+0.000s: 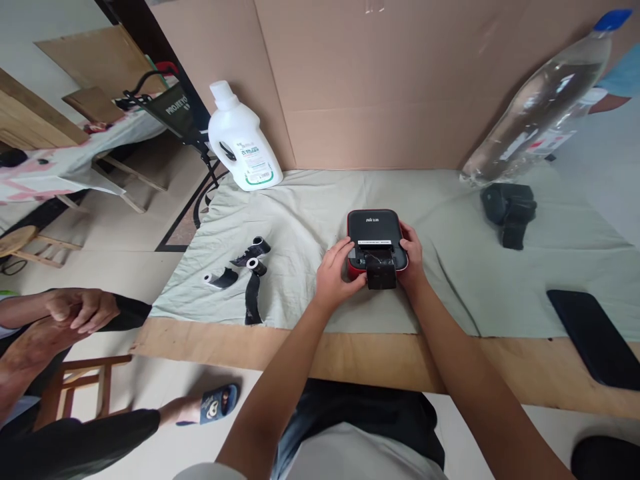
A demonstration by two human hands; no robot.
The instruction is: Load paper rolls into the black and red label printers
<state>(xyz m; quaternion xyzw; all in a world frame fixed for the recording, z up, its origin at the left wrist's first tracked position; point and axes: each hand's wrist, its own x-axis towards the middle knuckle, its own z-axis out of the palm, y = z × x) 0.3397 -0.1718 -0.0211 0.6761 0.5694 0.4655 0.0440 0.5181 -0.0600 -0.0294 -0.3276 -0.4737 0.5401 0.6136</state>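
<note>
A small black device with red sides (377,227) lies on the pale green cloth in front of me. A dark, glossy strip (381,270) comes out of a slot in its top and hangs over the near edge. My left hand (336,273) grips the device's left side, fingertips at the top edge and thumb near the strip. My right hand (413,257) is wrapped round the right side, its fingers partly hidden behind the device. On the left of the cloth lie several small white-cored rolls with black strips (253,297).
A white jug (245,143) stands at the back left against cardboard (360,87). Large plastic bottles (550,100), a black strapped object (510,207) and a dark phone-like slab (595,337) are at the right. A seated person's clasped hands (83,310) show at the left.
</note>
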